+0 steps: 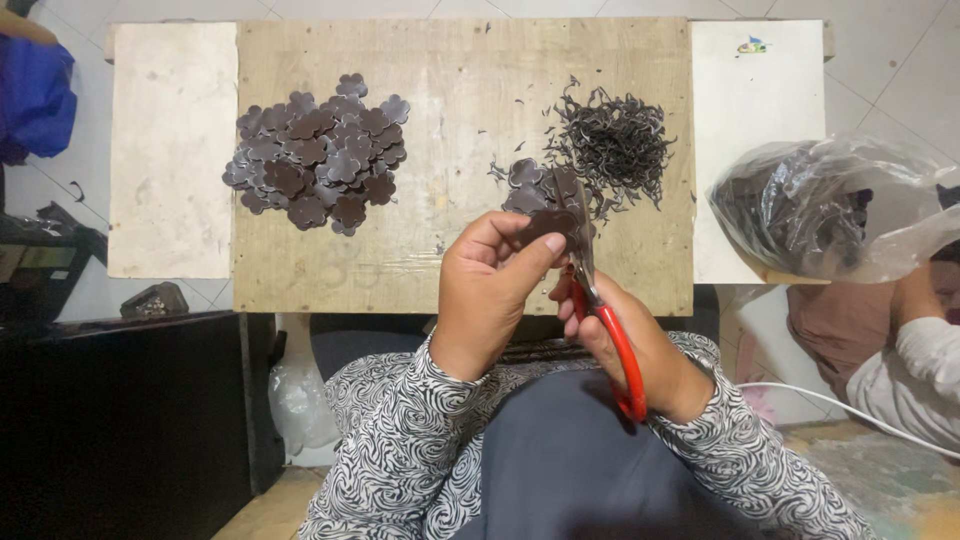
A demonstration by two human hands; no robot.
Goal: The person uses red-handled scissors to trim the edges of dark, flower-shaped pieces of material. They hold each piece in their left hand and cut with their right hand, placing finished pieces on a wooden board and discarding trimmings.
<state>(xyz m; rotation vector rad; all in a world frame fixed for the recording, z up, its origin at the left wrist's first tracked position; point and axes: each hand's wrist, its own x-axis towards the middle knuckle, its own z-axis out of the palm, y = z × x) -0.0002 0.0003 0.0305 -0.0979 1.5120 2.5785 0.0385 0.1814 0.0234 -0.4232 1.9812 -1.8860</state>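
Observation:
My left hand [490, 290] pinches a dark brown flower-shaped piece [543, 224] between thumb and fingers, just above the near edge of the wooden board [450, 150]. My right hand [630, 345] grips red-handled scissors [600, 310], whose blades point up and meet the edge of that piece. A few more brown pieces [525, 185] lie on the board right behind my hands. Beyond them sits a tangle of thin dark trimmings [612, 140]. At the board's left lies a heap of brown flower-shaped pieces [318, 158].
A clear plastic bag [830, 210] with dark contents rests at the right, past a white panel [755, 120]. Another person's sleeve [915, 365] shows at the lower right. A pale panel [170, 150] lies left of the board; a black surface [120, 400] stands below it.

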